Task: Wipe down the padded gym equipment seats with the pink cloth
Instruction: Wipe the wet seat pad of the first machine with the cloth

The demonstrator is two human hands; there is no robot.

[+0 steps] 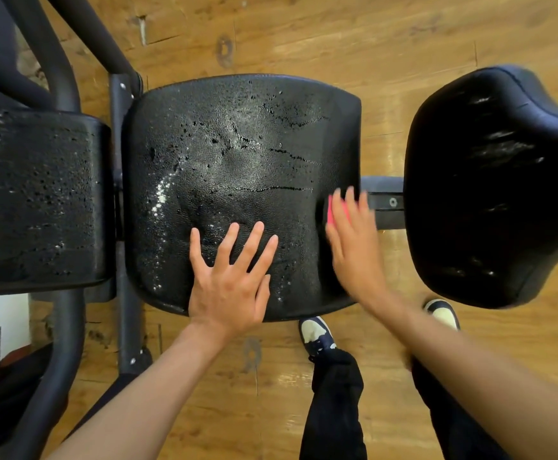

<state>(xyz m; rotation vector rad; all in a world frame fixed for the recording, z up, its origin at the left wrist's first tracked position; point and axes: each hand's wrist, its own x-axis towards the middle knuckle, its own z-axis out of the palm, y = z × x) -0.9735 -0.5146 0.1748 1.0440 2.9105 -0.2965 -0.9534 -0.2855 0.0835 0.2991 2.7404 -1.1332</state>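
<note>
no readable text, labels, brands or numbers anywhere, pads and frame unmarked

Middle seat pad [237, 154] between left pad [35, 197] and right pad [493, 190]; left hand [229, 280] on it, right hand [355, 240] (over cloth [330, 212]) at its right edge.

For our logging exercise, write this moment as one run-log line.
left hand: flat on middle seat pad | right hand: blurred, on pink cloth at pad's right edge | pad: wet droplets
</note>
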